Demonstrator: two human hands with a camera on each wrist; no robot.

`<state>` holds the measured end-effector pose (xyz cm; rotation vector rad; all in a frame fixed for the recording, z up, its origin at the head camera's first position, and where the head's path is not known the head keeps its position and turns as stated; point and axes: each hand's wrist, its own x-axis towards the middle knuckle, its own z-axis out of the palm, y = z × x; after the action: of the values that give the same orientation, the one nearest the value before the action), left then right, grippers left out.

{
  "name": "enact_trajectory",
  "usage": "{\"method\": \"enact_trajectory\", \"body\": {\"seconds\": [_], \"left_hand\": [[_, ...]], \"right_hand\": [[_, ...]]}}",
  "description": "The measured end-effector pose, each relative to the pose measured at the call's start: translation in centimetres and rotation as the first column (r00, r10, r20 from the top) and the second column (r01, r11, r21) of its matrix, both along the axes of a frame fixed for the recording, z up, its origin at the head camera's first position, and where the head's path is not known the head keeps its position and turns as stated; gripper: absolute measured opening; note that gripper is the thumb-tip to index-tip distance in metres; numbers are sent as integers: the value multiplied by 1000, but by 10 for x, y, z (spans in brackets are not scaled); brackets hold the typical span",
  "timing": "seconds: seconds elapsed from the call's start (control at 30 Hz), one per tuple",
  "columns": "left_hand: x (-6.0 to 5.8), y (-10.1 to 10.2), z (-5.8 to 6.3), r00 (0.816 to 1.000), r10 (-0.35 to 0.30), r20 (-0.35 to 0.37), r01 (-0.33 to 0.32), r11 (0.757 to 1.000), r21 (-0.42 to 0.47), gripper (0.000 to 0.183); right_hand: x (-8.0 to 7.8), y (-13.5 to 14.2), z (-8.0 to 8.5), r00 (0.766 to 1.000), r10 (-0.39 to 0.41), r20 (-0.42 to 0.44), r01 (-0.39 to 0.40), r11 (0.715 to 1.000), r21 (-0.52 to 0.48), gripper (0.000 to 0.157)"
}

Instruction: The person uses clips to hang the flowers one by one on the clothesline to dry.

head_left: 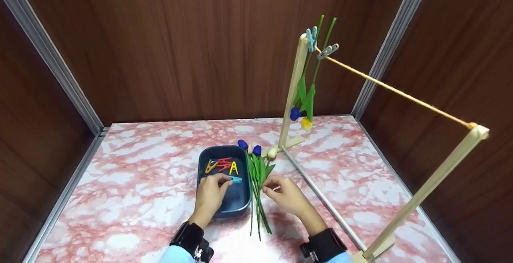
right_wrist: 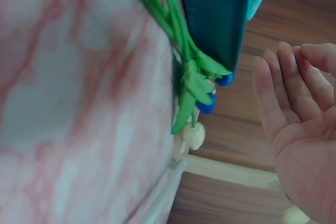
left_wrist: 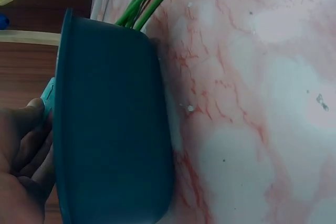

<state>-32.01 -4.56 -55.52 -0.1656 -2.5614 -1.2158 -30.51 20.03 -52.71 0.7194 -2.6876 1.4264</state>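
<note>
My left hand [head_left: 211, 193] pinches a light blue clothespin [head_left: 235, 179] between thumb and forefinger, over the dark blue tray [head_left: 199, 174]. In the left wrist view the clothespin [left_wrist: 48, 97] shows above the tray's rim. My right hand [head_left: 286, 194] hovers beside the tulip stems [head_left: 256, 203], its fingers loosely bent with nothing in them, as the right wrist view shows of the palm [right_wrist: 304, 145]. The artificial tulips lie along the tray's right side, with blue heads [head_left: 257, 150], a pale pink one and a white one [head_left: 272, 152]. Inside the tray are red clothespins [head_left: 224, 162] and a yellow clothespin [head_left: 233, 168].
A wooden stand [head_left: 294, 90] carries an orange cord [head_left: 400, 91] to a nearer post [head_left: 429, 191]. From its far end a blue tulip [head_left: 295, 114] and a yellow tulip [head_left: 306, 124] hang head down, clipped by a blue clothespin [head_left: 311, 39] and a grey one [head_left: 328, 51].
</note>
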Motion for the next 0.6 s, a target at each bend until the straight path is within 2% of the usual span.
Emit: {"method": "enact_trajectory", "body": {"seconds": [0.2, 0.33, 0.47, 0.6], "left_hand": [[2, 5, 11, 999, -19, -36, 20, 1000, 17, 6], [4, 9, 20, 997, -40, -73, 41, 999, 22, 8], [7, 13, 30, 990, -73, -117, 75, 997, 11, 9], [11, 17, 40, 976, -139, -170, 138, 990, -20, 10]], "right_hand": [[-7, -11, 11, 999, 13, -37, -13, 1000, 14, 6], [-10, -19, 16, 994, 13, -108, -8, 999, 45, 8], [-11, -27, 22, 986, -2, -169, 22, 993, 115, 22], [-11, -33, 26, 990, 0, -143, 25, 985, 171, 38]]}}
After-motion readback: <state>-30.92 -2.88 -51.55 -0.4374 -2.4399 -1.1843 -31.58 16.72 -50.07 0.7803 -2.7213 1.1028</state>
